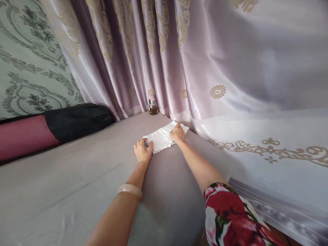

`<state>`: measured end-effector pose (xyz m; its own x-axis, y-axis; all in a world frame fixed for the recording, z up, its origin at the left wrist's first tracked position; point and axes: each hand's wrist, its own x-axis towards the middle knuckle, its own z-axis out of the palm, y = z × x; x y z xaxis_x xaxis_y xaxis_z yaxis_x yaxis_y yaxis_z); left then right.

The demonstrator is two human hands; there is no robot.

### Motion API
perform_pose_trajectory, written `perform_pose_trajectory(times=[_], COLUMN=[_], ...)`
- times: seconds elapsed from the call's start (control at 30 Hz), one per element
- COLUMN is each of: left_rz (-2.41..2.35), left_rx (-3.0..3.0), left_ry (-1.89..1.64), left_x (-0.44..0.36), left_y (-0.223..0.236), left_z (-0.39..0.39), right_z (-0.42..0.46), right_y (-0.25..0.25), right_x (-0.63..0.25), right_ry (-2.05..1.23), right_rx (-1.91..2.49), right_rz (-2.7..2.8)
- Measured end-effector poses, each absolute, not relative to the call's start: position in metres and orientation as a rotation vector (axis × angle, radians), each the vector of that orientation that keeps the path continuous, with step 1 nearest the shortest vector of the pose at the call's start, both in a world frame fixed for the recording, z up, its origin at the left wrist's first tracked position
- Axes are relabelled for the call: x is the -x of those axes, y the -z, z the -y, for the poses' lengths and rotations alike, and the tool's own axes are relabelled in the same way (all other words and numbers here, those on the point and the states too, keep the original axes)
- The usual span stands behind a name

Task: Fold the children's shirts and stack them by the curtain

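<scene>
A folded white cloth [162, 138] lies flat on the grey-covered bed [107, 177], close to the far corner by the curtain. At its left end is my left hand [143, 150], thumb and fingers curled about the edge. My right hand [177, 133] is closed on the cloth near its right end, knuckles up, and the fabric is bunched a little beneath it. The fingertips of the right hand are mostly hidden. A pale bangle [130, 191] circles my left wrist, and a floral sleeve [228, 215] covers my upper right arm.
A small lidded glass jar [153, 107] with dark contents stands in the bed's far corner, against the curtain [200, 78]. Along the left wall [30, 68] lies a long pink and black rolled bundle [51, 128]. The curtain hangs down the bed's right side.
</scene>
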<state>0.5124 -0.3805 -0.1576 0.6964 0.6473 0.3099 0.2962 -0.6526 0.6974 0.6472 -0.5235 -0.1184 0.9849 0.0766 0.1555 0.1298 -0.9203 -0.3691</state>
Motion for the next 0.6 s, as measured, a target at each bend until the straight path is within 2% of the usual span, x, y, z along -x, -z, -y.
perform_pose_trajectory(times=[0.27, 0.6], left_rz=[-0.621, -0.622], left_rx=[-2.365, -2.418], left_ry=[-0.543, -0.553], left_x=[-0.503, -0.503], left_y=[0.147, 0.149], left_z=[0.389, 0.392], right_z=[0.529, 0.519], right_y=[0.134, 0.125], right_x=[-0.660, -0.672], right_ry=[0.143, 0.095], right_rx=[2.875, 2.956], right_rz=[0.153, 0.296])
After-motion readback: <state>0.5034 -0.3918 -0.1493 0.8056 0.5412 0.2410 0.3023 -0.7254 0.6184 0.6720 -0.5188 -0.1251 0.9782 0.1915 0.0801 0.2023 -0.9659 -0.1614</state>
